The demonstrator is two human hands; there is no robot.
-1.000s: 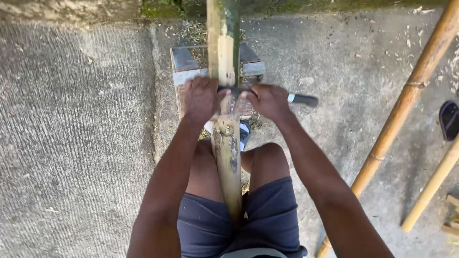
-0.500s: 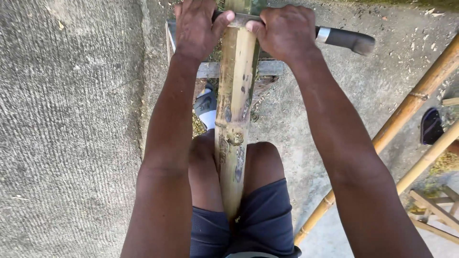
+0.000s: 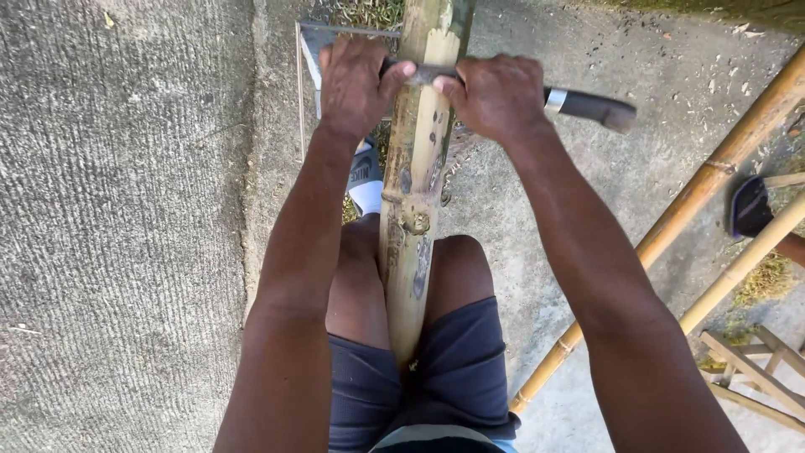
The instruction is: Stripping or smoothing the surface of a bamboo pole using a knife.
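Head view, as I watched from my station, showed both arms stretched straight forward over a bamboo pole [image 3: 417,210] that ran between the bare knees and away up the frame. The left hand [image 3: 354,88] was clenched on the blade end of a knife [image 3: 587,105] laid crosswise on the pole; the right hand [image 3: 496,96] was wrapped around it on the other side, with the dark handle and its metal collar jutting out to the right. Under the pole lay a grey block [image 3: 314,50] (partly hidden). Beside the left knee sat a white-and-blue sandal [image 3: 366,180] with dark lettering. Two more bamboo poles [image 3: 713,180] leaned across the concrete on the right.
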